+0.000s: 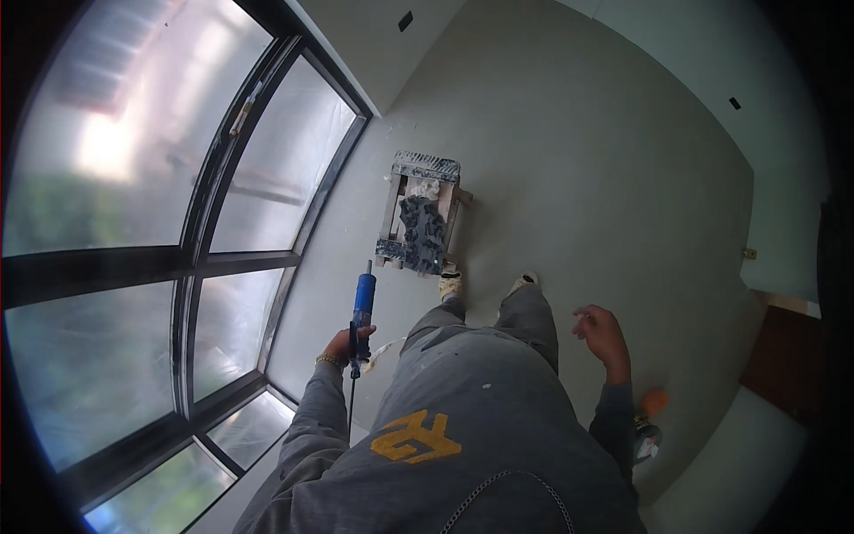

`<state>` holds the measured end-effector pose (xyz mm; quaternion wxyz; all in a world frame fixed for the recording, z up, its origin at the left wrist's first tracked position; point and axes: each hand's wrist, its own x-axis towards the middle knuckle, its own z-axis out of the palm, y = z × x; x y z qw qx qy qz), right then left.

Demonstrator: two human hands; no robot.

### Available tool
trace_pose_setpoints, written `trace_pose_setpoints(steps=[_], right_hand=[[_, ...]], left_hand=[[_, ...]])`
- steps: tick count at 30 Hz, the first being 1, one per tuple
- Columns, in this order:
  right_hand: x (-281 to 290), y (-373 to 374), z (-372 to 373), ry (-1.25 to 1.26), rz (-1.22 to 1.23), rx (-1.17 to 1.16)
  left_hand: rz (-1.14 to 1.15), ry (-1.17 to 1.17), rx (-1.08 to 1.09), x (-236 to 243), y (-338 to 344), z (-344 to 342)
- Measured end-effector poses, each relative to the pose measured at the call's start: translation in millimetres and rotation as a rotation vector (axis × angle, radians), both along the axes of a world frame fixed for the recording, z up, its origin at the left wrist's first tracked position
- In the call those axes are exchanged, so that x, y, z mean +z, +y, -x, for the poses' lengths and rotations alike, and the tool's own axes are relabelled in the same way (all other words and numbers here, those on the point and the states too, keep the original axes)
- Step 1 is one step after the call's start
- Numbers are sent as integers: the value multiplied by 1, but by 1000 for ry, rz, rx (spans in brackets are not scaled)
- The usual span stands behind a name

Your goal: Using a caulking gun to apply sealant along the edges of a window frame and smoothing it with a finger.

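My left hand is closed round the handle of a caulking gun with a blue barrel. Its nozzle points away from me, and its thin rod runs back along my left forearm. At my right side my right hand hangs in the air with nothing in it, its fingers loosely curled and partly apart. Ahead of my feet stands a small wooden step stool, spattered with white and dark stains. Dark, crumpled material covers much of its top.
Tall dark-framed windows, covered with cloudy plastic film, line the left side. Grey floor runs under the stool and my shoes. An orange round thing and a small container lie behind my right arm. White walls stand beyond.
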<state>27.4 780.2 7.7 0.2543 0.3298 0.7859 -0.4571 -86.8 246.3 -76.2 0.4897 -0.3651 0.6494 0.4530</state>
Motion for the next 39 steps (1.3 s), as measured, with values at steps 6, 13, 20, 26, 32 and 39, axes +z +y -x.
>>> trace_pose_setpoints(steps=[6,13,20,26,32,39], right_hand=[[-122,103,-39,-428,213,-249],[-166,299,25,-575,178,38],[-201,311,220,-403,26,328],[-175,208,275,-329,167,728],[-43,177,157,-354,81,1429],[-47,144,100,-233,-50,1208]], left_hand=[[69,28,304,-2,37,-70],[146,-32,794,12,176,-242],[136,-144,1076,26,318,-412],[45,-272,1327,-1,398,-489],[-87,-25,1385,-49,410,-493],[-38,-43,1070,-72,338,-423]])
